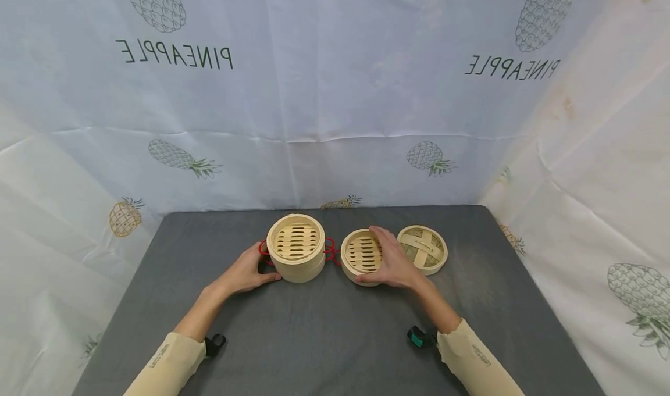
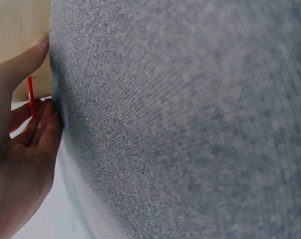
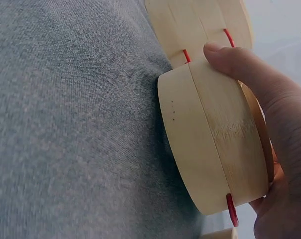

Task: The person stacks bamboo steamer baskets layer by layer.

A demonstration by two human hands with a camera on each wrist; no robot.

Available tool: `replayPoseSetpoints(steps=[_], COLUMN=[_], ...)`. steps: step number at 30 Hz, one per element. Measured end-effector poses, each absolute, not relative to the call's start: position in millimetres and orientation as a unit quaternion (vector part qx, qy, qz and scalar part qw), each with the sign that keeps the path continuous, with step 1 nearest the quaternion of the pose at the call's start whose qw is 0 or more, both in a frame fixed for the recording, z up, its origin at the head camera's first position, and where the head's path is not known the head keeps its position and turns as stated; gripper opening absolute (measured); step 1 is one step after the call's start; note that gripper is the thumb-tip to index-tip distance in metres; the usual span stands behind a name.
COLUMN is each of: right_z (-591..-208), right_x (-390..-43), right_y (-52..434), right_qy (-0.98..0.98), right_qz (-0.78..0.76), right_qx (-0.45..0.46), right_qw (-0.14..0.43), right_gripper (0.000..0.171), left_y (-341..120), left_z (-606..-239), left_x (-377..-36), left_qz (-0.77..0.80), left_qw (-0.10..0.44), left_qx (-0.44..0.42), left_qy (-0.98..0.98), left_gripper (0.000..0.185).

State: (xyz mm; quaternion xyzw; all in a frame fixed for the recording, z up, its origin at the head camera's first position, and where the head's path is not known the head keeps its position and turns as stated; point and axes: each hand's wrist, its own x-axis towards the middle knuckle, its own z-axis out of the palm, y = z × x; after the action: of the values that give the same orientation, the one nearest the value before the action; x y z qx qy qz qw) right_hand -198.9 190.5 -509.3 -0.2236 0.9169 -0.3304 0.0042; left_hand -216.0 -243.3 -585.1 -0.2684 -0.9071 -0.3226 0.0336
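Two bamboo steamer tiers stand as a stack near the far middle of the table, slatted base facing up. My left hand holds the stack's left side: in the left wrist view the thumb lies on the pale wall and the fingers reach behind by a red handle. Just right of the stack sits a single steamer basket, also showing its slats. My right hand grips this basket from the right, thumb on its near wall, fingers over the far side.
A round woven bamboo lid lies right of the single basket, partly behind my right hand. Red handles stick out between stack and basket. A dark grey cloth covers the table; a pineapple-print curtain hangs behind it.
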Motion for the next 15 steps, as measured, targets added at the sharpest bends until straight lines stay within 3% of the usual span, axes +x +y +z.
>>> replayPoseSetpoints(steps=[11,15], right_z=[-501,-495], right_x=[-189,-188], right_y=[198,201], right_qy=[0.919,0.918], right_qz=[-0.327,-0.329], right_qx=[-0.221,-0.222], right_qw=[0.003,0.001], right_gripper=[0.131,0.131], left_y=[-240,-233], left_z=[-573,-554], left_x=[-212,-202], left_qz=[-0.35,-0.345], left_qw=[0.051,0.032], left_qx=[-0.278,-0.265], left_qy=[-0.893,-0.9], left_gripper=[0.078,0.077])
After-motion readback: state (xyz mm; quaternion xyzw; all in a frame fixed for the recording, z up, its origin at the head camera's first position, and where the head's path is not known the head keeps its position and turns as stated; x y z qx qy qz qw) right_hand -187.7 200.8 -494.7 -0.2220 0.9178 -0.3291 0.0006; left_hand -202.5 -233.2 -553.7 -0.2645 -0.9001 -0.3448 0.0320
